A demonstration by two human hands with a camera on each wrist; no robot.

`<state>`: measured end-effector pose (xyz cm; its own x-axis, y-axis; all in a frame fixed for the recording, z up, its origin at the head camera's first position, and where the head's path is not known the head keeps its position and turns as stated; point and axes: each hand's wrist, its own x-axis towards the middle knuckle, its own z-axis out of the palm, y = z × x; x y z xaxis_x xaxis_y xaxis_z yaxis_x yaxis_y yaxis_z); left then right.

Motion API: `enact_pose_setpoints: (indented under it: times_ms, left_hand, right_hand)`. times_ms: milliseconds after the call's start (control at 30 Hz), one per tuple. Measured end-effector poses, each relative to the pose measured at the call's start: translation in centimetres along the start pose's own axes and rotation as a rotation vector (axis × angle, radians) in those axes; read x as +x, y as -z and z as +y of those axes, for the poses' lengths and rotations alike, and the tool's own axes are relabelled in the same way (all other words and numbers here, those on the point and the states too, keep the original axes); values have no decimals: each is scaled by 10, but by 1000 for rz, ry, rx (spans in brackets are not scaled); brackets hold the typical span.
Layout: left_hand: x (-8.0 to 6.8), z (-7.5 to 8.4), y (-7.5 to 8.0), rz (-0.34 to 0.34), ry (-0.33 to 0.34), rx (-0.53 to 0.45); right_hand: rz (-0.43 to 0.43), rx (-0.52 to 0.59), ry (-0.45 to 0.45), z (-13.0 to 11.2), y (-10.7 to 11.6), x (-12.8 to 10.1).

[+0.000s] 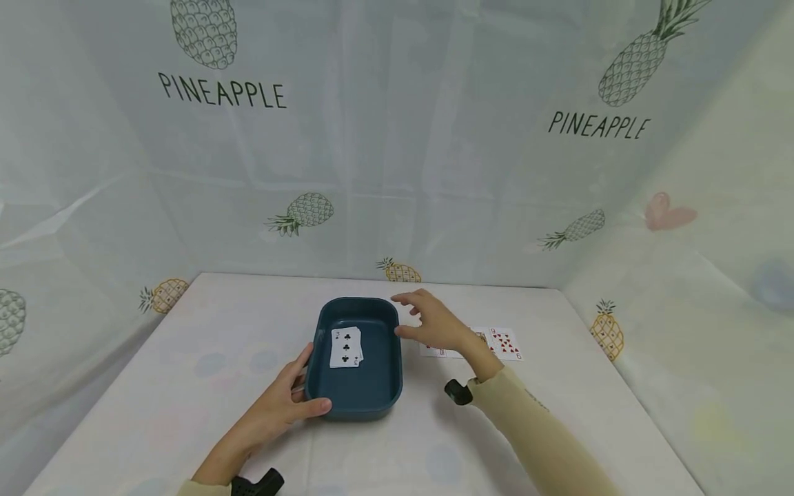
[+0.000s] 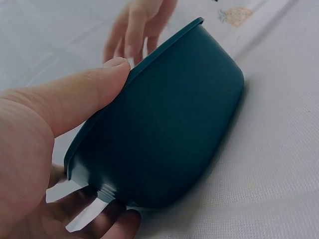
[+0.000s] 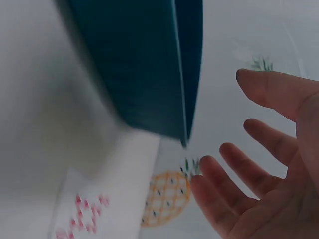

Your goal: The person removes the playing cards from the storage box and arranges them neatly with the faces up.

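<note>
The left hand (image 1: pixel 280 401) grips the blue tray (image 1: pixel 380 358), long axis twelve-to-six, eight o'clock from the spread, empty fingers of the right hand (image 1: pixel 438 326).

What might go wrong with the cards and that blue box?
The loose cards inside might slide if the left hand, gripping the blue box, tips it. The right hand, close to the opposite side, could bump the box. That arm might also brush the other cards on the table out of place.
</note>
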<state>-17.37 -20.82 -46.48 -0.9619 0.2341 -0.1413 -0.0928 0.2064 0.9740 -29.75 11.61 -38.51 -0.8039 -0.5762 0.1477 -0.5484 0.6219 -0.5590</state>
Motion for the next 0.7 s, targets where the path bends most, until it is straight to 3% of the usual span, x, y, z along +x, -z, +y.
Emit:
enact_pose_setpoints:
  times_ms: [167, 267, 400, 533, 700]
  left_hand:
    - [0, 1, -1, 10, 15, 14]
    - [-1, 0, 0, 23, 36, 33]
    - [-1, -1, 1, 18, 30, 47]
    - [0, -1, 1, 9, 19, 26]
    - [3, -1, 0, 14, 29, 20]
  right_hand:
    - [16, 63, 26, -13, -34, 11]
    - [57, 44, 16, -19, -51, 15]
    - [106, 9, 2, -25, -68, 21]
    - [101, 30, 9, -28, -79, 26]
    - [88, -112, 9, -25, -90, 32]
